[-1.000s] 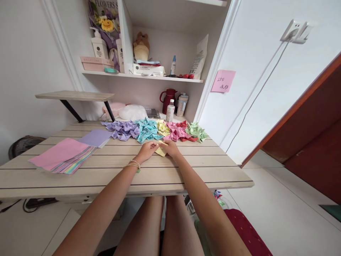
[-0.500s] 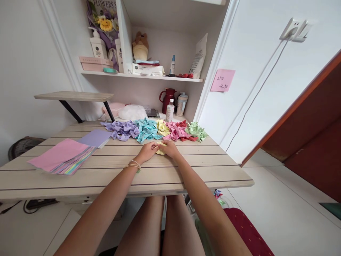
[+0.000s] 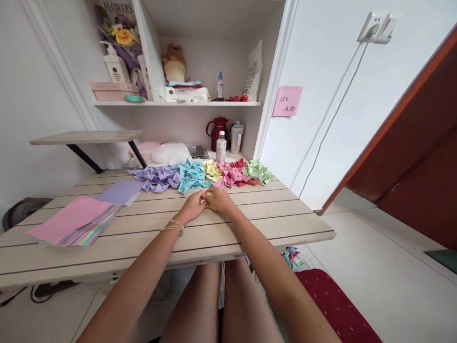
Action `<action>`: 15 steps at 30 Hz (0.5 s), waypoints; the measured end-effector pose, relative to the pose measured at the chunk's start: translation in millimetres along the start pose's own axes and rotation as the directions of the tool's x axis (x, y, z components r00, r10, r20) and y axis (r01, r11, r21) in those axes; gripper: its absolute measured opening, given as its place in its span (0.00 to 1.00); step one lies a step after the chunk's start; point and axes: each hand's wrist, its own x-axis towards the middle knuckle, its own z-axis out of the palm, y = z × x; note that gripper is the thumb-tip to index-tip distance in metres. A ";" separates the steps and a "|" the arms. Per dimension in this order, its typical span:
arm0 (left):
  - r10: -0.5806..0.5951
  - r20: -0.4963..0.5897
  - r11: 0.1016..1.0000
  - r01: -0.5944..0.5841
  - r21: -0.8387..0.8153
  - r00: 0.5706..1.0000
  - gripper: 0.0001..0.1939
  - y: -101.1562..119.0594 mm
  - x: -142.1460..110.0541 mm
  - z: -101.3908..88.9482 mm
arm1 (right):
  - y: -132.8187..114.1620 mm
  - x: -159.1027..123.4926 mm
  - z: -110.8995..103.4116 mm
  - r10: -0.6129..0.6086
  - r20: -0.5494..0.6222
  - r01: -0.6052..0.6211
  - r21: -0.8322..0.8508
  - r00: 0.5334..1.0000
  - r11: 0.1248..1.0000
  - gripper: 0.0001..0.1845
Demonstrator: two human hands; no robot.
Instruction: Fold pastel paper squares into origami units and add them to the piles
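My left hand [image 3: 193,205] and my right hand [image 3: 219,198] meet over the middle of the wooden table [image 3: 271,224]. Between them both grip a small piece of yellow paper [image 3: 210,194], mostly covered by my fingers, so its folded shape is hard to see. Just beyond lie heaps of folded paper pieces: purple [image 3: 160,177], blue [image 3: 193,174], yellow [image 3: 213,170], pink [image 3: 229,174], red [image 3: 250,181] and green [image 3: 257,171].
At the left lie a fanned stack of coloured paper [image 3: 76,219] and purple sheets [image 3: 117,191]. A small raised shelf [image 3: 85,137] stands behind them. A bottle [image 3: 221,146], a red jug [image 3: 216,131] and a cup [image 3: 236,137] stand at the back.
The view has shifted, so the scene sits a little further left. My hands have closed further over the yellow paper, and less of it shows.
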 end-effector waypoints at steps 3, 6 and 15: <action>-0.031 0.007 0.998 0.031 -0.047 0.999 0.04 -0.6 0.9 1.0 | 0.5 0.4 -1.9 -0.006 -0.010 0.006 0.047 1.000 0.999 0.08; -0.101 0.022 0.975 0.104 -0.198 0.995 0.07 -7.1 3.5 3.3 | 1.1 1.3 -5.2 0.025 -0.004 -0.024 0.073 1.000 0.997 0.12; -0.304 -0.106 0.873 0.232 -0.428 0.947 0.17 -8.0 7.7 -1.2 | 6.1 5.7 -5.2 0.198 0.030 -0.188 0.479 0.980 0.857 0.17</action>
